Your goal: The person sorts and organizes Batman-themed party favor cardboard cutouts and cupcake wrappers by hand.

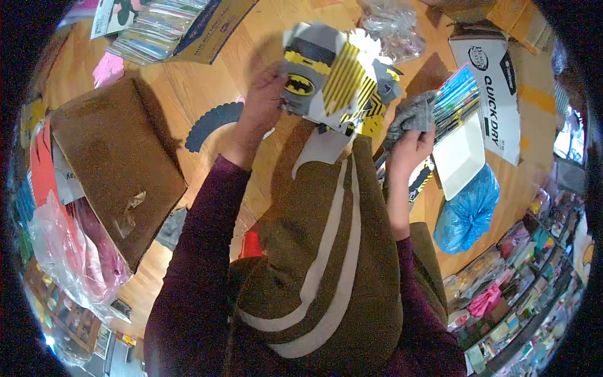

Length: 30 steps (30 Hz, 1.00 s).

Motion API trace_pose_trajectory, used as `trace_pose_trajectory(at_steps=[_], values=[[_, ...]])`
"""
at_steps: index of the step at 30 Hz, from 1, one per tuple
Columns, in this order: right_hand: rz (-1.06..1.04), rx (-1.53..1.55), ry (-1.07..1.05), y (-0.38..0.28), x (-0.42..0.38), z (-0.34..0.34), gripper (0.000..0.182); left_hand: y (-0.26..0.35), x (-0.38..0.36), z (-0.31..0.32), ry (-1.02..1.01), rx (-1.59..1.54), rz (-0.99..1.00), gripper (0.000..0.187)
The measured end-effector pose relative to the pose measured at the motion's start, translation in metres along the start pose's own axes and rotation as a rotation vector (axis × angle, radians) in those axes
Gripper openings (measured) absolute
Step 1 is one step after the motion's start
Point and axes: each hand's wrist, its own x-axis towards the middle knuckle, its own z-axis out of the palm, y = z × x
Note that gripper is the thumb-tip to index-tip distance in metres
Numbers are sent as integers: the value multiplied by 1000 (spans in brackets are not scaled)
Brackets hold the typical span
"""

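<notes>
My left hand [264, 100] is closed on the edge of a bunch of Batman party paper pieces [314, 72], grey, white and yellow with bat emblems and stripes. My right hand [411, 151] grips a crumpled grey cloth [411, 116], its fingers wrapped round the lower end. Below the Batman pieces lies a white curved paper piece [320, 147], partly over my trouser leg. A black scalloped paper band [213, 122] rests on the floor left of my left hand. Just right of my right hand stands a white tray [461, 154].
A tilted brown cardboard box [119, 163] with plastic-wrapped goods is at the left. Upper left sits a box of flat packets [157, 28]. On the right are a white "Quick Dry" carton [496, 94], colourful packets [457, 91], a blue plastic bag [468, 210] and crowded shelves [521, 301].
</notes>
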Motion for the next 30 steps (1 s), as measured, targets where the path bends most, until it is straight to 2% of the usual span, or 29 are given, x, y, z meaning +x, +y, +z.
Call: trace_pose_trajectory(at_steps=[1,2,3,4,5,6,7,8,9,10,11,12,14,15,16,18,19,20,21,22,23,24,25,27,28,29,30], values=[[-129,-47,-6,-5,0,3,25,-10,1,6,-5,-7,-4,28],[-221,-246,-70,-13,3,4,26,-21,1,16,5,-108,-122,27],[-326,-237,-75,-19,0,14,30,-34,1,24,15,-207,-242,27],[-526,-501,-175,-26,1,18,36,-52,7,29,-17,-197,-210,24],[-480,-499,-320,-22,-5,27,43,-72,13,26,-20,-202,-215,24],[-537,-553,-471,-16,-12,36,48,-94,20,22,-70,-205,-307,23],[-407,-365,-565,20,-25,49,51,-108,23,21,-121,-208,-399,22],[-516,-606,-793,53,-35,53,55,-112,21,25,-123,-211,-405,22],[-498,-882,-1004,58,-41,59,40,-115,20,30,4,-131,-398,22],[-503,-835,-989,71,-43,58,52,-120,20,31,132,-48,-387,21],[-511,-785,-976,84,-43,60,64,-122,21,27,137,-47,-386,21],[-514,-778,-980,94,-32,64,64,-126,24,22,86,76,-385,21],[-697,-853,-881,109,-15,62,68,-130,25,15,36,202,-396,21],[-644,-1005,-831,81,-4,61,67,-127,26,15,-32,314,-377,21],[-603,-1025,-781,74,5,61,64,-116,29,18,-99,426,-346,21],[-572,-1042,-728,75,27,56,61,-86,16,34,-56,486,-296,21],[-586,-1163,-712,81,42,51,59,-76,10,40,-17,540,-258,22],[-599,-1283,-693,87,54,45,56,-79,11,39,-18,540,-254,22],[-605,-1282,-691,96,63,35,56,-89,13,36,-13,672,-248,23],[-468,-1094,-597,105,69,26,55,-95,14,35,-5,801,-243,25],[-331,-907,-505,116,73,20,53,-101,15,31,0,798,-243,25],[-404,-784,-436,106,72,18,48,-105,15,28,-27,752,-235,27],[-406,-790,-442,93,67,15,48,-106,14,27,-56,704,-227,29],[-468,-653,-181,66,48,15,41,-100,10,31,-101,673,-185,29],[-415,-615,-181,50,35,20,40,-97,5,34,-145,649,-147,30],[-460,-564,-229,42,24,28,41,-99,2,35,-157,652,-153,30],[-616,-604,-332,51,17,36,41,-100,4,35,-151,706,-180,31]])
